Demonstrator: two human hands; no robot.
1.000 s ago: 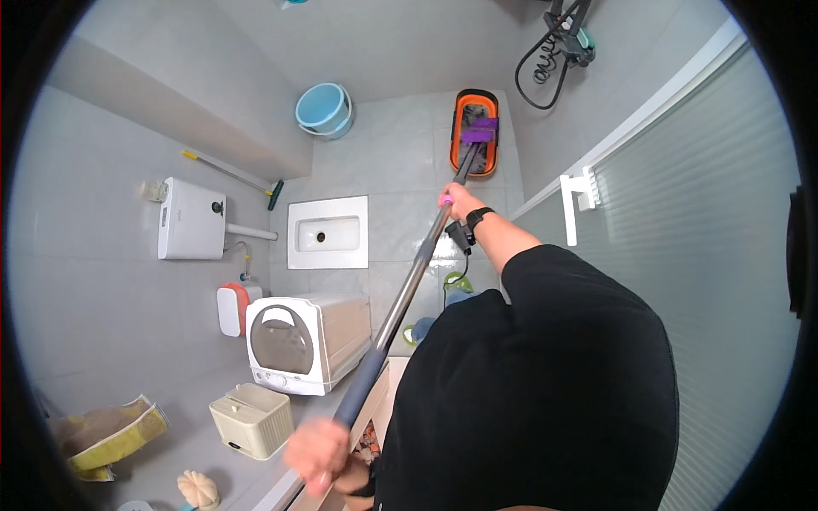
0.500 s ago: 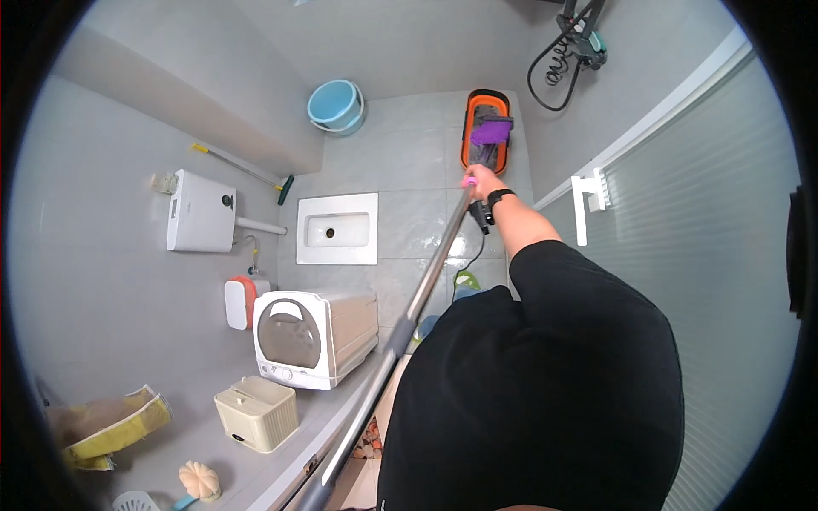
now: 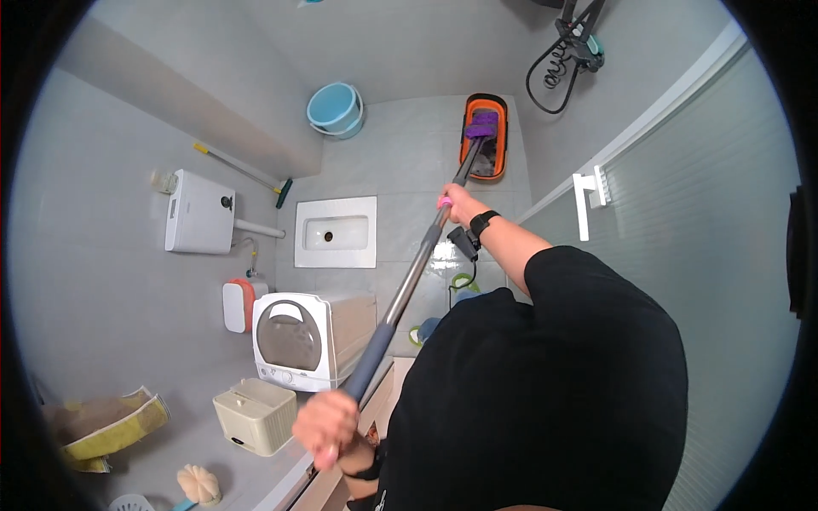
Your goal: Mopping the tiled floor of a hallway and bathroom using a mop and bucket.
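Observation:
A long mop (image 3: pixel 407 294) with a silver pole and grey grip runs slantwise from near me to the far right. My left hand (image 3: pixel 328 426) is closed round the grey upper end of the pole. Farther down, my right hand (image 3: pixel 460 205) is wrapped round the pole. The purple mop head (image 3: pixel 482 125) sits inside an orange bucket (image 3: pixel 500 157) with a black rim, which holds dark water. Below my right wrist a black device (image 3: pixel 462 243) dangles on a cord.
A light-blue bucket (image 3: pixel 333 106) stands by the far wall. Left of the pole are a white squat toilet (image 3: pixel 335 262), a white-fronted cabinet-like box (image 3: pixel 298 341) and a cream lidded bin (image 3: pixel 256 417). A frosted glass door (image 3: pixel 673 255) with a white handle borders the right.
My left hand has come into view on the pole's upper end. The pole has slid toward me, my right hand moved left and nearer, and the mop head shifted left within the orange bucket.

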